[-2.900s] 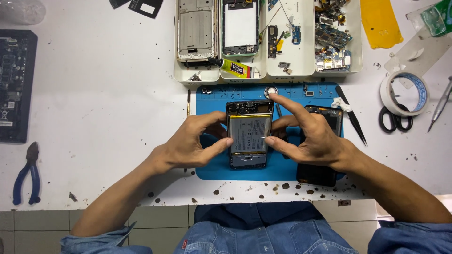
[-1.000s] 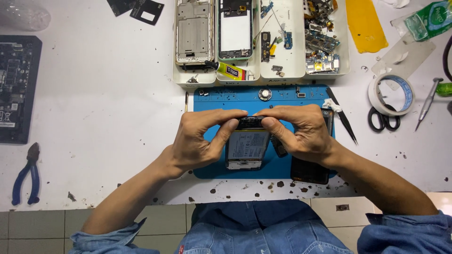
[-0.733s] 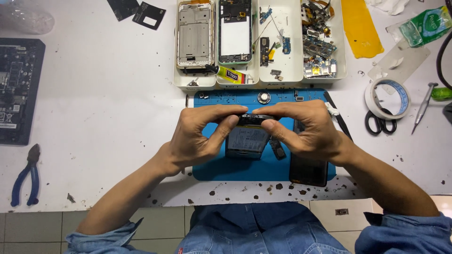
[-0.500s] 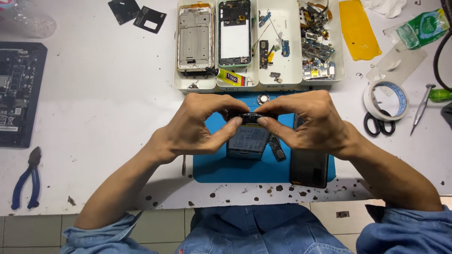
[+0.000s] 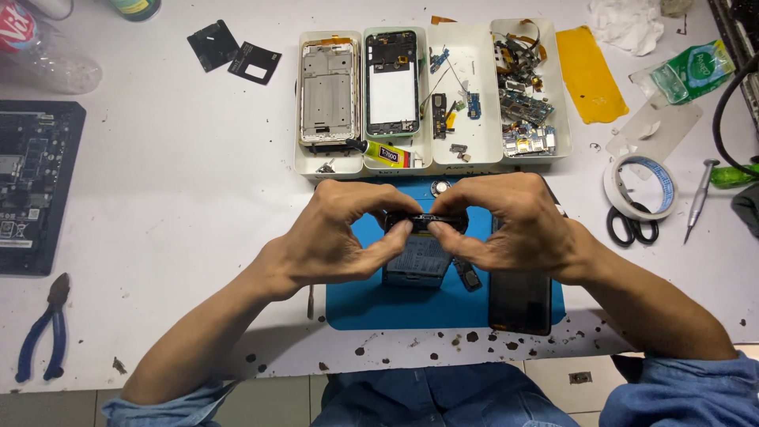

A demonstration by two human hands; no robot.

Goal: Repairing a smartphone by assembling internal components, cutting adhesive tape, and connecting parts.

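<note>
Opened phone (image 5: 419, 257) gripped by left hand (image 5: 336, 233) and right hand (image 5: 514, 225), long axis toward the person, top edge up.

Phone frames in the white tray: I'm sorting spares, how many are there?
2. A bare metal phone frame lies in the tray's leftmost compartment; a dark-edged one lies in the next. Others may hide under loose parts.
</note>
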